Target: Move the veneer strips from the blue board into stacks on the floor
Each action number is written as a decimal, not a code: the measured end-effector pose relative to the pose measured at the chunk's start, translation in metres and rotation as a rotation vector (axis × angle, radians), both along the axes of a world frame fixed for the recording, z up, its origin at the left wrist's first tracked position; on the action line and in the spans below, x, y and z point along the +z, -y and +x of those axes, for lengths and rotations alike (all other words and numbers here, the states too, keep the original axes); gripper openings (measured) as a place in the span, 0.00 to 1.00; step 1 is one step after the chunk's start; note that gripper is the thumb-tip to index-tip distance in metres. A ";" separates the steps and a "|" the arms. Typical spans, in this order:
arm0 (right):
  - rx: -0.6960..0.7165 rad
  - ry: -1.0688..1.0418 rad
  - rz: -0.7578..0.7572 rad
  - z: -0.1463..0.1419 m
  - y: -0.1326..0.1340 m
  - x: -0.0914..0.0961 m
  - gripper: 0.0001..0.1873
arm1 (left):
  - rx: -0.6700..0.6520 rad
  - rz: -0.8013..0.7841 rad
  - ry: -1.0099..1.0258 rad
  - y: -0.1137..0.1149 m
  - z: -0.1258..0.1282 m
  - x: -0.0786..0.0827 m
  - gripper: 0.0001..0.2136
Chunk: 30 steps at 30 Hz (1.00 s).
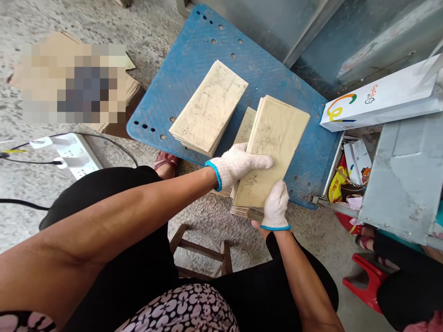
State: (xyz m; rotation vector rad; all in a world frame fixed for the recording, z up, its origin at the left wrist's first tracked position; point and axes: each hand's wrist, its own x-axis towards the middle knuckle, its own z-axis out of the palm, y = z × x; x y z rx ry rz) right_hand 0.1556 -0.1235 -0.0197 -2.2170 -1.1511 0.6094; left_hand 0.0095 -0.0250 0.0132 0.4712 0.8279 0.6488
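Note:
Both my hands wear white knit gloves with blue cuffs. My right hand (276, 205) grips the near end of a stack of thin pale wooden sheets (273, 147), held above the blue pallet (194, 69). My left hand (238, 163) lies across the stack's top sheet, fingers stretched flat and pressing on it. A second stack of the same sheets (209, 108) rests on the pallet to the left. A further sheet (245, 127) shows beneath the held stack.
A white power strip (74, 154) with cables lies on the concrete floor at left. A white paper bag (380, 99) and an open metal drawer (349, 170) of small items are at right. A wooden stool (204, 253) is below me. Another person's legs and a red stool (367, 281) are at lower right.

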 end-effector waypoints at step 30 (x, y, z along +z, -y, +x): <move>0.931 -0.045 -0.384 -0.019 0.014 0.049 0.23 | -1.434 0.752 -0.957 0.036 -0.082 -0.020 0.27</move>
